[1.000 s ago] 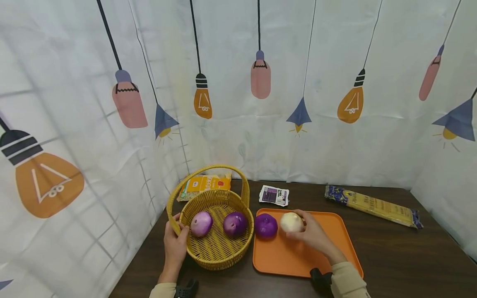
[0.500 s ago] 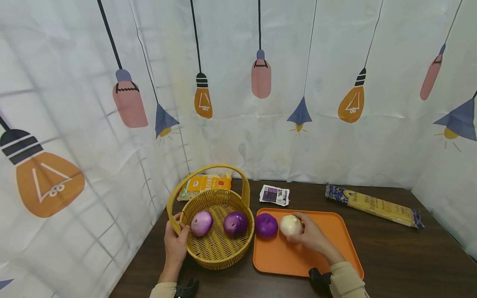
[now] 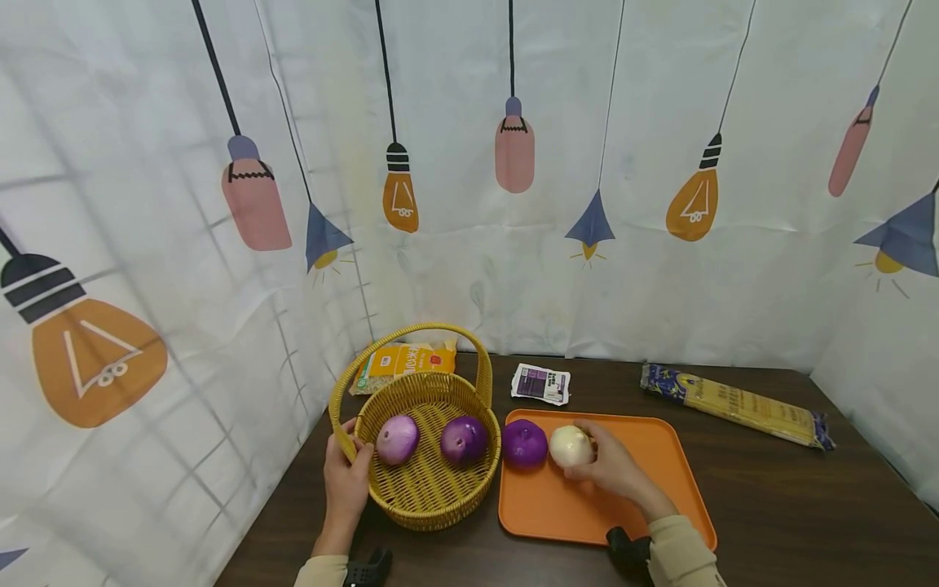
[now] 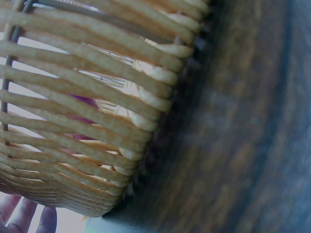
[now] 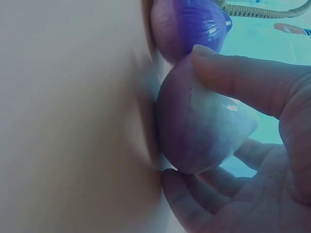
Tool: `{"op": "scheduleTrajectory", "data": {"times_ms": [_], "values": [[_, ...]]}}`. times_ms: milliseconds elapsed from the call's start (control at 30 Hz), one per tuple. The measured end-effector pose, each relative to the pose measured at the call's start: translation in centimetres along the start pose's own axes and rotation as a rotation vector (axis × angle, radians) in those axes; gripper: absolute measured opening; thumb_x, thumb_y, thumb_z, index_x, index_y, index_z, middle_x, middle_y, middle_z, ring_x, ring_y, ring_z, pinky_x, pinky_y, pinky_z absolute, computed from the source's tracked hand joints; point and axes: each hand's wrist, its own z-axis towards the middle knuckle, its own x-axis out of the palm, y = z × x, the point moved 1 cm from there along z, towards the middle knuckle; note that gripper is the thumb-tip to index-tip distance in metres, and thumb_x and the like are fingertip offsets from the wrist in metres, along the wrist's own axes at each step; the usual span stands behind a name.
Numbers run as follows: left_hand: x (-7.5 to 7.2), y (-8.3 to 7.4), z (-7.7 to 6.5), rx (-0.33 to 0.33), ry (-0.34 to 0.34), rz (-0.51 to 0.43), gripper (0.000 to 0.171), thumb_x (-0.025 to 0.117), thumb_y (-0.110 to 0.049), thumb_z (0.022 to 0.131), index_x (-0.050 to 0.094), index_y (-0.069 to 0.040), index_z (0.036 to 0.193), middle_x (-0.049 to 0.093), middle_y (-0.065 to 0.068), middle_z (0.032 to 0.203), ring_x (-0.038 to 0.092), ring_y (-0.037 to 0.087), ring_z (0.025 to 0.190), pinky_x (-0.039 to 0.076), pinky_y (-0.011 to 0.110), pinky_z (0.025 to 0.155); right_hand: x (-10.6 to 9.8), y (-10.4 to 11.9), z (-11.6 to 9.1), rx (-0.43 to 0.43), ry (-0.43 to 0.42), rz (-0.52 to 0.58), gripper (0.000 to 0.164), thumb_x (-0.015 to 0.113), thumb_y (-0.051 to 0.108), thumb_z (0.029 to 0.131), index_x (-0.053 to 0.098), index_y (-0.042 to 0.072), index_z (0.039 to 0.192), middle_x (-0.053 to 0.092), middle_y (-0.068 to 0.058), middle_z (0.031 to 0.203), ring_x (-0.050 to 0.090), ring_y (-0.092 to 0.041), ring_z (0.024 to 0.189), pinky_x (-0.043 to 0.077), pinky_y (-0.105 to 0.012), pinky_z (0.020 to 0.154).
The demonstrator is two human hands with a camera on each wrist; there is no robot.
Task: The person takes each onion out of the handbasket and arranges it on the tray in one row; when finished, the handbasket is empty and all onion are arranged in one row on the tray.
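In the head view, my left hand grips the left side of a yellow woven basket near the foot of its handle. Two purple onions lie inside, a paler one and a darker one. Fingertips show at the wicker wall in the left wrist view. My right hand holds a pale, whitish onion on the orange tray, thumb on one side and fingers curled round the other. Close beside it on the tray sits a dark purple onion.
Behind the basket lies an orange-yellow food bag. A small white and purple packet is behind the tray. A long yellow and blue package lies at the back right of the dark table. A patterned curtain hangs behind.
The whitish onion has shifted very slightly left with my right hand, toward the dark purple onion. My left hand and the basket have stayed where they were.
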Motion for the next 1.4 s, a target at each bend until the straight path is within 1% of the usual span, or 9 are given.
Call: {"op": "scheduleTrajectory", "data": {"times_ms": [233,400,500,633,933,1000,1133,1233,1400], "values": [[0.0,0.1,0.0,0.001,-0.003,0.002,0.021,0.058,0.004,0.089,0.053,0.01,0.108,0.054,0.027,0.125,0.051,0.027,0.093,0.037,0.01,0.074,-0.1,0.2,-0.1,-0.038,0.046,0.02,0.085,0.087,0.011,0.07,0.043,-0.004,0.141,0.052,-0.022,0.134,0.057,-0.034,0.106,0.048,-0.047,0.087],[0.1,0.2,0.0,-0.002,0.002,-0.014,0.016,0.058,0.004,0.089,0.052,0.008,0.103,0.052,0.028,0.128,0.052,0.034,0.102,0.036,0.008,0.077,0.0,0.3,-0.2,-0.038,0.039,0.011,0.086,0.087,0.012,0.07,0.043,-0.004,0.141,0.052,-0.023,0.134,0.057,-0.035,0.106,0.048,-0.048,0.087],[0.0,0.2,0.0,-0.007,0.006,-0.022,0.013,0.058,0.004,0.089,0.051,0.009,0.099,0.051,0.028,0.131,0.052,0.036,0.107,0.036,0.008,0.079,0.0,0.3,-0.1,-0.024,0.031,0.017,0.086,0.087,0.012,0.069,0.043,-0.004,0.141,0.053,-0.021,0.134,0.057,-0.034,0.106,0.047,-0.047,0.088],[0.0,0.2,0.0,-0.009,0.008,-0.027,0.015,0.057,0.004,0.089,0.051,0.011,0.101,0.051,0.029,0.131,0.052,0.036,0.106,0.036,0.008,0.078,0.0,0.1,-0.1,-0.014,0.034,0.023,0.087,0.087,0.012,0.07,0.042,-0.003,0.142,0.052,-0.021,0.135,0.057,-0.034,0.107,0.047,-0.048,0.088],[0.0,0.0,0.0,0.008,-0.006,-0.008,0.011,0.058,0.005,0.089,0.053,0.009,0.098,0.052,0.029,0.128,0.053,0.035,0.104,0.035,0.006,0.079,-0.2,-0.1,-0.1,-0.01,0.06,0.037,0.089,0.087,0.013,0.07,0.039,-0.004,0.144,0.049,-0.024,0.137,0.054,-0.041,0.115,0.046,-0.053,0.092],[0.0,0.0,0.0,0.01,-0.006,-0.009,0.015,0.058,0.005,0.089,0.053,0.01,0.102,0.052,0.03,0.127,0.052,0.035,0.102,0.035,0.007,0.078,-0.3,-0.1,-0.2,-0.016,0.071,0.039,0.09,0.087,0.013,0.071,0.038,-0.004,0.144,0.048,-0.025,0.138,0.052,-0.043,0.117,0.045,-0.053,0.093],[0.0,0.1,0.0,0.002,-0.004,-0.013,0.012,0.058,0.005,0.089,0.053,0.009,0.098,0.051,0.029,0.129,0.052,0.036,0.104,0.034,0.006,0.078,-0.7,0.0,-0.3,-0.012,0.095,0.051,0.093,0.086,0.014,0.072,0.034,-0.004,0.146,0.045,-0.027,0.138,0.05,-0.045,0.12,0.045,-0.053,0.094],[0.0,0.1,0.0,-0.002,-0.003,-0.011,0.013,0.058,0.004,0.089,0.053,0.01,0.1,0.052,0.029,0.128,0.052,0.032,0.102,0.034,0.007,0.078,-1.3,0.2,-0.5,0.019,0.101,0.048,0.093,0.085,0.019,0.075,0.031,-0.001,0.148,0.042,-0.029,0.141,0.05,-0.046,0.121,0.046,-0.055,0.094],[0.0,0.2,0.0,0.001,-0.011,-0.001,0.03,0.059,0.005,0.088,0.053,0.012,0.116,0.055,0.027,0.117,0.05,0.02,0.089,0.036,0.009,0.075,-2.4,1.1,-0.8,0.07,0.034,-0.012,0.084,0.077,0.035,0.083,0.034,0.005,0.149,0.041,-0.027,0.144,0.046,-0.048,0.124,0.044,-0.059,0.094]]}}
